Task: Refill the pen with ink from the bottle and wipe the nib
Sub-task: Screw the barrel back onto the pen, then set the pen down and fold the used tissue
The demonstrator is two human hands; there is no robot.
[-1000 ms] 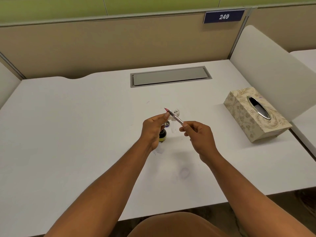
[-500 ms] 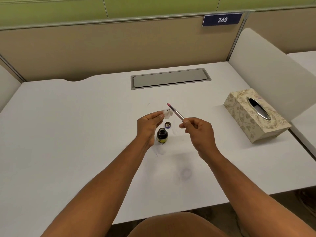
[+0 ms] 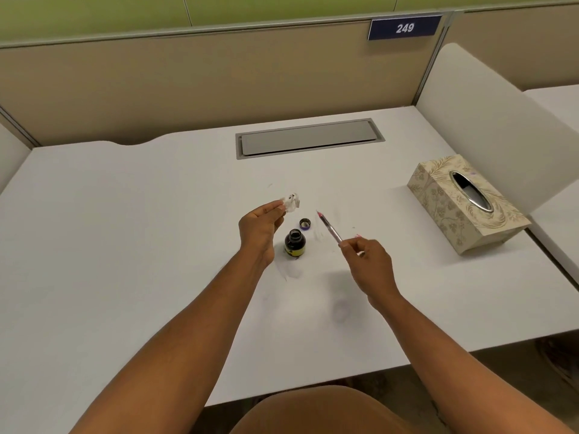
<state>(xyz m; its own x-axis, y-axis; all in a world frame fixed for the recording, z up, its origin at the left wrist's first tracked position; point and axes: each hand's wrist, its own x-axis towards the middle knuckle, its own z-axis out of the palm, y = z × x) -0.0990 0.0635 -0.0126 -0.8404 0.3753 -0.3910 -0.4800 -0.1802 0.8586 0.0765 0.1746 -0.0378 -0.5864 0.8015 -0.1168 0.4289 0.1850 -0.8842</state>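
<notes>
A small dark ink bottle (image 3: 294,244) with a yellow label stands uncapped on the white desk (image 3: 125,245). Its cap (image 3: 305,224) lies just behind it. My left hand (image 3: 261,228) pinches a crumpled white tissue (image 3: 290,202) with a dark ink spot, held above and left of the bottle. My right hand (image 3: 369,261) grips the pen (image 3: 329,228) by its rear end, to the right of the bottle. The pink nib end points up and away to the left, apart from the tissue.
A patterned tissue box (image 3: 463,205) sits at the right of the desk near a white side panel (image 3: 501,120). A grey cable hatch (image 3: 308,138) is set in the desk at the back. Faint ink smudges mark the desk around the bottle.
The hands have drawn apart. The tissue came off the nib and moved left with my left hand; my right hand carried the pen right and lower.
</notes>
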